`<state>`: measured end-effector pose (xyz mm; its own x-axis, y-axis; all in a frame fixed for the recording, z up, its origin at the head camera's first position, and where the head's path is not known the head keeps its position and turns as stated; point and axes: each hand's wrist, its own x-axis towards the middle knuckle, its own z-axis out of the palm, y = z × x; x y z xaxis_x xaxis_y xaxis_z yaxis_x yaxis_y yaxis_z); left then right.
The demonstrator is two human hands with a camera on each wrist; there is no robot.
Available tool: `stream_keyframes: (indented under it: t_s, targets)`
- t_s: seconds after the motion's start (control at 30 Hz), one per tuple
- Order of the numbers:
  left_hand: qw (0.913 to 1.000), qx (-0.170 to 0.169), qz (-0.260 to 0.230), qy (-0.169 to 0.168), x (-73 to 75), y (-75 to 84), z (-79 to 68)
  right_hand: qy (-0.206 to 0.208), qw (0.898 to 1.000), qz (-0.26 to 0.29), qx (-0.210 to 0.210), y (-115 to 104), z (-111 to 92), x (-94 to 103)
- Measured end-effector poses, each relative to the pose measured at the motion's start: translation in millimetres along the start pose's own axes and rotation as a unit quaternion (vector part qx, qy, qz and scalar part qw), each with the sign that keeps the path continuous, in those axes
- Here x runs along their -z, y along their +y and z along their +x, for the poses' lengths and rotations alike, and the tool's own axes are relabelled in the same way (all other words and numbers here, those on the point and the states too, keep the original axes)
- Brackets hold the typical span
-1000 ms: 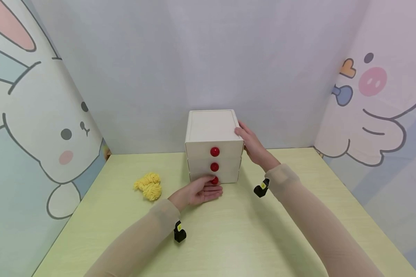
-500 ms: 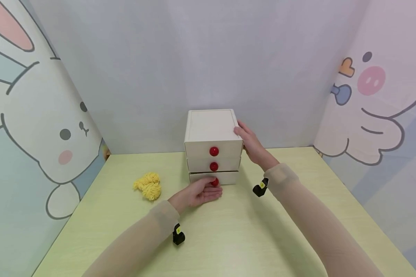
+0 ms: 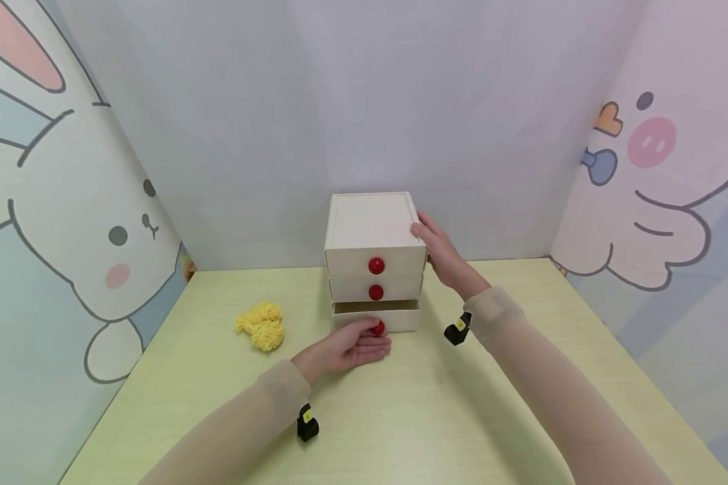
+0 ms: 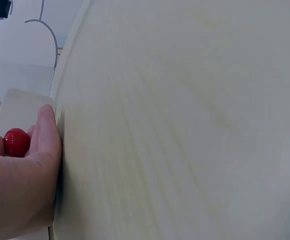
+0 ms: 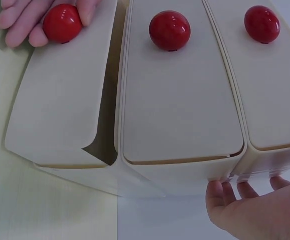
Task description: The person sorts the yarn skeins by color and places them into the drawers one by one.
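Note:
A white three-drawer cabinet (image 3: pixel 373 219) has a round red knob on each drawer. In the head view my left hand (image 3: pixel 346 347) pinches the lowest knob (image 3: pixel 377 327), its other fingers extended below, palm up. The bottom drawer (image 3: pixel 403 320) is pulled part way out, with a dark gap above its front; its inside is mostly hidden. In the left wrist view the red knob (image 4: pixel 16 142) sits between thumb and fingers. My right hand (image 3: pixel 445 256) holds the cabinet's upper right side; the right wrist view shows its fingertips (image 5: pixel 214 190) against the side wall.
A yellow bundle of yarn (image 3: pixel 262 327) lies on the pale wooden table (image 3: pixel 461 417), left of the cabinet. Behind stands a plain light wall (image 3: pixel 364 101); cartoon-printed panels flank both sides. The upper two drawers are closed.
The bottom drawer has slid out toward me from fully closed, with my left hand drawing back on its knob. My right hand has stayed on the cabinet; the yarn has not moved.

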<state>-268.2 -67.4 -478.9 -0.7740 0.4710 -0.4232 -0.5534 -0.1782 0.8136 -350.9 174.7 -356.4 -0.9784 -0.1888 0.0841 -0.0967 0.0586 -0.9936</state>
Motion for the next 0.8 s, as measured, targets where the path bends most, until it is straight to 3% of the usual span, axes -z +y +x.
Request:
stream_keyframes:
  t_s: [0.8]
  targets:
    - [0.9998, 0.011, 0.013, -0.005, -3.6, -9.3, -20.6, 0.002, 1.0, 0.004, -0.005, 1.5, 1.6, 0.6]
